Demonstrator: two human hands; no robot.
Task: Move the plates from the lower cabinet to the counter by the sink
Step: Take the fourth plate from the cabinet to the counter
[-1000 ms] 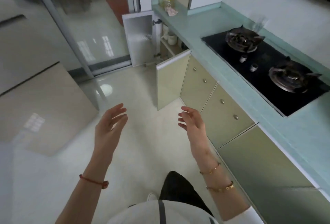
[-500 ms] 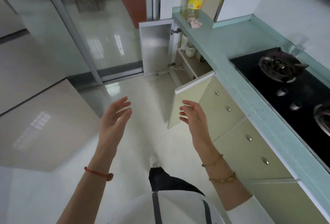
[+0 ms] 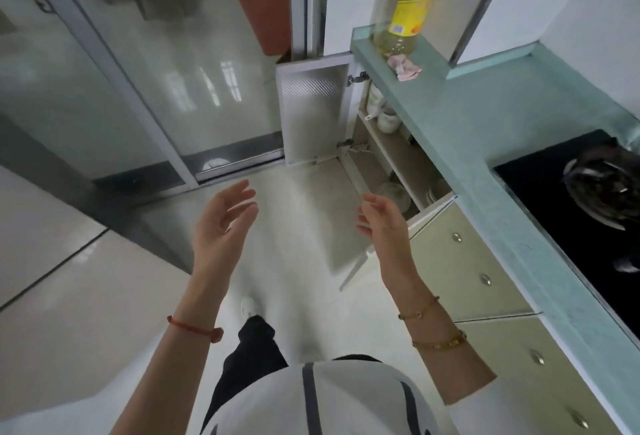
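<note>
The lower cabinet [image 3: 377, 154] stands open ahead on the right, both doors swung out. On its bottom shelf lie pale plates [image 3: 393, 192], partly hidden by the near door [image 3: 349, 226]. White cups [image 3: 386, 119] sit on the upper shelf. My left hand [image 3: 221, 226] and my right hand [image 3: 384, 223] are raised in front of me, palms facing each other, fingers apart and holding nothing. The right hand hovers just in front of the near door's edge, short of the plates.
A teal counter [image 3: 485, 129] runs along the right with a black gas hob [image 3: 588, 199], an oil bottle [image 3: 408, 12] and a pink scrap [image 3: 405, 69]. Drawers with round knobs [image 3: 471, 261] are below. Glass sliding doors [image 3: 156, 88] close the far side. The floor is glossy tile.
I have walked closer to the open cabinet; it now looms larger and its shelves show. Both hands stay raised and empty, the right one nearer the door.
</note>
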